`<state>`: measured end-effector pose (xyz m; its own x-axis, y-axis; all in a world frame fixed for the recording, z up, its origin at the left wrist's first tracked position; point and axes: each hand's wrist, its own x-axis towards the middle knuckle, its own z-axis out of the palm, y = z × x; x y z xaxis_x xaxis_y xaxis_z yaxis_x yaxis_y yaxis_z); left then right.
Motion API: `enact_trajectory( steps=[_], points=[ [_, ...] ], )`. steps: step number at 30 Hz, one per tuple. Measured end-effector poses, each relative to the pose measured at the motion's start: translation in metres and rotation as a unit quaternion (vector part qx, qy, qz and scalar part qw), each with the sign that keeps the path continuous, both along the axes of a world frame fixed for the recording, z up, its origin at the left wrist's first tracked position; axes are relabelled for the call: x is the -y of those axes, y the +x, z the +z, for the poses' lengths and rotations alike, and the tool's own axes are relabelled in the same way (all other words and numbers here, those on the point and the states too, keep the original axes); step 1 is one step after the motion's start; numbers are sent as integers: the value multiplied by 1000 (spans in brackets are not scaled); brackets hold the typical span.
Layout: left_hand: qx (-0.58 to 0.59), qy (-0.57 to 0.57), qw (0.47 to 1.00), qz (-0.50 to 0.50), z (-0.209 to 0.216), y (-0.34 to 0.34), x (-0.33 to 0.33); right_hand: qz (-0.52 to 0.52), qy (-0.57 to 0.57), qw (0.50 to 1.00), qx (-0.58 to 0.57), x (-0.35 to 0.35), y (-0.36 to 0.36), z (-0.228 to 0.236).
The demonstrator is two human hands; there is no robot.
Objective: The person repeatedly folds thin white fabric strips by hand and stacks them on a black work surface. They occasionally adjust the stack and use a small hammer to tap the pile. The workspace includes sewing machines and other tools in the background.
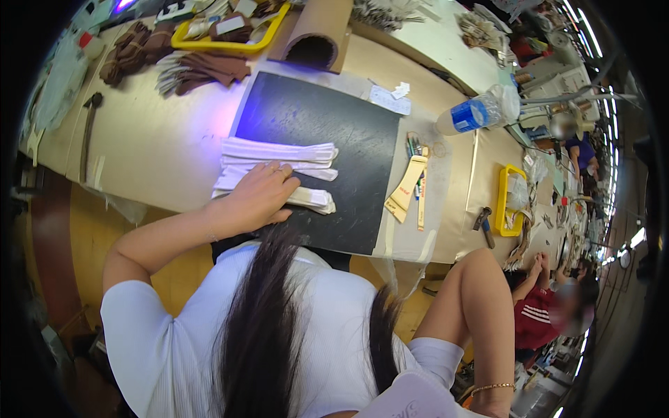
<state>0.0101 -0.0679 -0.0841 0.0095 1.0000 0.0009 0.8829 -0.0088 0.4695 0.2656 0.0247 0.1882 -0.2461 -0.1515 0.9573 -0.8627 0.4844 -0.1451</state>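
Note:
My left hand rests on a pile of long, narrow white fabric pieces, its fingers curled over the nearer ones and its thumb on their near side. The pieces lie side by side in several layers on a black mat. Their right ends stick out past my fingers. My right arm is bent at the elbow and drawn back towards me, with a bracelet at the wrist. The right hand itself does not show.
Right of the mat lie a cream-coloured tool, pens and a plastic bottle. Brown gloves, a yellow tray and a cardboard tube stand beyond it. A hammer lies by another yellow tray. A co-worker sits at right.

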Motion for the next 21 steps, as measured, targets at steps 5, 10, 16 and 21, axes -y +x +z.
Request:
enact_trajectory(
  steps=[5,10,16,21],
  points=[
    [11,20,1000,6,-9,4,-1,25,-10,1000,8,-6,1,-1],
    [47,-15,999,7,-9,1,-3,56,-18,998,8,-13,-3,-2],
    [9,-43,999,-6,-13,12,-8,106,-26,994,5,-19,-23,-5],
    [5,-64,998,-11,-16,15,-9,166,-35,985,-15,-35,-33,-23]
  ],
)
